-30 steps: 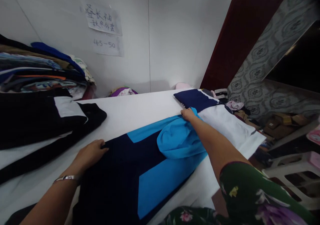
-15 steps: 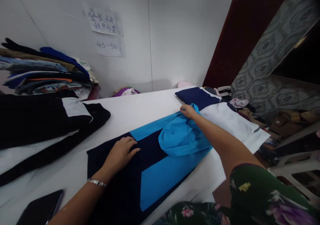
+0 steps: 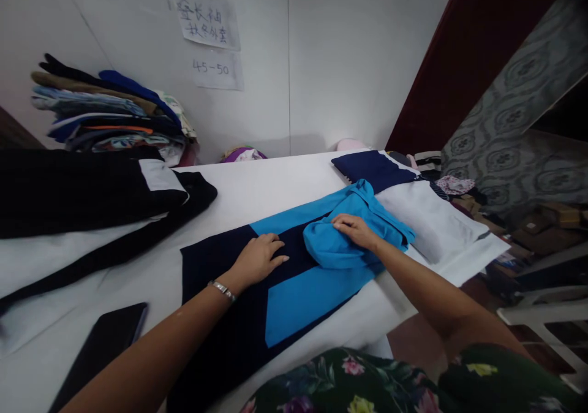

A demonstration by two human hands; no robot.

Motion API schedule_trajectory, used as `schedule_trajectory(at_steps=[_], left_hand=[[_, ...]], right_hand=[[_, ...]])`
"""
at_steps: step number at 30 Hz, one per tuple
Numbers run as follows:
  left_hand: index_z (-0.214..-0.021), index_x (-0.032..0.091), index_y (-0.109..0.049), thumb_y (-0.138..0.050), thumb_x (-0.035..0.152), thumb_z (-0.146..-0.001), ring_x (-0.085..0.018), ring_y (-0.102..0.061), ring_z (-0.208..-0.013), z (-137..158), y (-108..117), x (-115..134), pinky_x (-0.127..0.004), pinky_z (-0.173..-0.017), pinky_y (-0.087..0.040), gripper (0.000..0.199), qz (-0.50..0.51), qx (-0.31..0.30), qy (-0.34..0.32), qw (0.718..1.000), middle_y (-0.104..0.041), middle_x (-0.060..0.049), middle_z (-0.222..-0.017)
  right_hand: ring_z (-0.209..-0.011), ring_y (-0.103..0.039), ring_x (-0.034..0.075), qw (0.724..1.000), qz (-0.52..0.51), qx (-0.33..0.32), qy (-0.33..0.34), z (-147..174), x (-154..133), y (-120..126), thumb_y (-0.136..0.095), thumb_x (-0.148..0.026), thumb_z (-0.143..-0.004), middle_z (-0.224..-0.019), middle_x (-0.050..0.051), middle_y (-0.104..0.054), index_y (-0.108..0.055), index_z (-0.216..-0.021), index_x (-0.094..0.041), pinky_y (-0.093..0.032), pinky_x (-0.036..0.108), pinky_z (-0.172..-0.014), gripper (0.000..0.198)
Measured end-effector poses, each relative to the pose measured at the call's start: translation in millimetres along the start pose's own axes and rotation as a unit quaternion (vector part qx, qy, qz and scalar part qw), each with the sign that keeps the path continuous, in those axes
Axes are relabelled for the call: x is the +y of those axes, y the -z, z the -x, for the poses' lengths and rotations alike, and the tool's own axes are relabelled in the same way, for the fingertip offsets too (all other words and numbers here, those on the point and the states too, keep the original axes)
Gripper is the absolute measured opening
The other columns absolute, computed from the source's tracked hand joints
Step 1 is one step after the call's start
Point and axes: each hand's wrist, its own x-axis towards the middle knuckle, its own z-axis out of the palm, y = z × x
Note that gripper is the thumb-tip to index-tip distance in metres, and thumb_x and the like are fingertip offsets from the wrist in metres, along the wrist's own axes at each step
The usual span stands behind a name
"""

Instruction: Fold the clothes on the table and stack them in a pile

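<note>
A navy and bright-blue hooded jacket [image 3: 294, 309] lies spread on the white table, its hood [image 3: 326, 244] bunched toward the right. My left hand [image 3: 260, 258] rests palm down on the navy middle part, fingers stretched out and holding nothing. Over the hood, my right hand [image 3: 356, 230] has its fingers curled and pressed together on the blue cloth. The fingertips partly hide what they pinch. Just beyond the hood are a folded navy garment [image 3: 374, 171] and a white garment [image 3: 432, 217].
A black and white garment [image 3: 92, 195] lies to the left, with a dark phone-like object [image 3: 105, 345] nearer me. Folded clothes [image 3: 119, 116] are stacked at the back left. Handwritten papers [image 3: 209, 21] hang on the wall. A white plastic chair [image 3: 542, 315] stands at the right.
My right hand has moved from the hood's far edge back toward me, onto its middle, and the hood is now more bunched. My left hand stays on the navy part. The view has shifted.
</note>
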Motion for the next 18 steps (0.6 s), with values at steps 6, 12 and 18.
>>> schedule_trajectory(at_steps=[6, 12, 18], left_hand=[[-0.120, 0.018, -0.061, -0.057, 0.044, -0.085, -0.027, -0.055, -0.109, -11, -6, 21, -0.040, -0.088, -0.043, 0.044, -0.035, -0.015, -0.013, 0.999, -0.059, -0.012, -0.123], [-0.093, 0.015, -0.066, -0.038, 0.022, -0.094, -0.021, -0.061, -0.087, -15, -6, 35, -0.031, -0.072, -0.045, 0.029, -0.085, -0.008, -0.029, 0.996, -0.066, -0.011, -0.093], [-0.093, 0.016, -0.063, -0.034, 0.023, -0.095, -0.019, -0.059, -0.080, -3, -11, 47, -0.029, -0.067, -0.046, 0.030, -0.094, 0.028, -0.071, 0.993, -0.065, -0.008, -0.088]], right_hand=[[-0.062, -0.048, 0.014, 0.988, -0.080, 0.075, -0.111, 46, 2, 16, -0.052, -0.061, -0.082, -0.061, -0.003, -0.048, -0.049, -0.063, -0.022, -0.041, 0.026, -0.060, 0.044], [-0.055, -0.043, 0.012, 0.995, -0.004, -0.070, -0.073, 41, -16, 9, -0.052, -0.054, -0.087, -0.058, -0.004, -0.047, -0.052, -0.062, -0.021, -0.036, 0.024, -0.053, 0.041], [-0.092, -0.062, 0.019, 0.998, 0.038, -0.035, 0.034, 3, -36, 7, -0.053, -0.038, -0.089, -0.103, 0.005, -0.068, -0.066, -0.103, -0.021, -0.048, 0.031, -0.078, 0.026]])
